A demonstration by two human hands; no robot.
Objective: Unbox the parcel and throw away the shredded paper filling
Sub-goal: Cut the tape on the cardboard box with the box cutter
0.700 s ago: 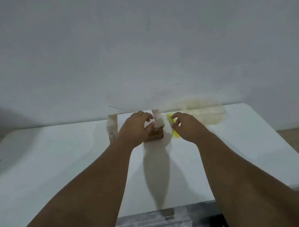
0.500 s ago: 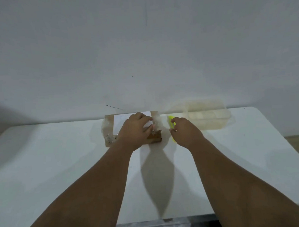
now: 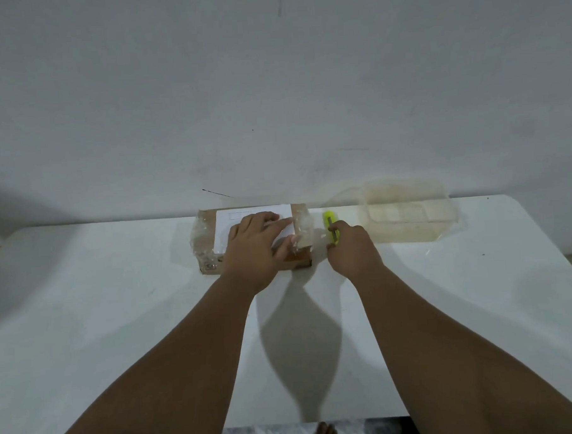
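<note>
A brown cardboard parcel (image 3: 205, 240) wrapped in clear tape, with a white label on top, lies at the far edge of the white table (image 3: 118, 306) against the wall. My left hand (image 3: 258, 247) lies on top of the parcel, fingers spread over the label and thumb at its right side. Just right of the parcel lies a yellow-green utility knife (image 3: 329, 220). My right hand (image 3: 351, 250) curls its fingers round the near end of the knife. The parcel is closed, so its filling is hidden.
A clear plastic container (image 3: 405, 211) stands at the back right of the table, near the wall. The table's front edge runs along the bottom, with grey floor and a bare foot (image 3: 325, 433) below it.
My left hand has flattened onto the parcel's label. My right hand has closed on the knife beside the parcel. The camera has tilted down a little.
</note>
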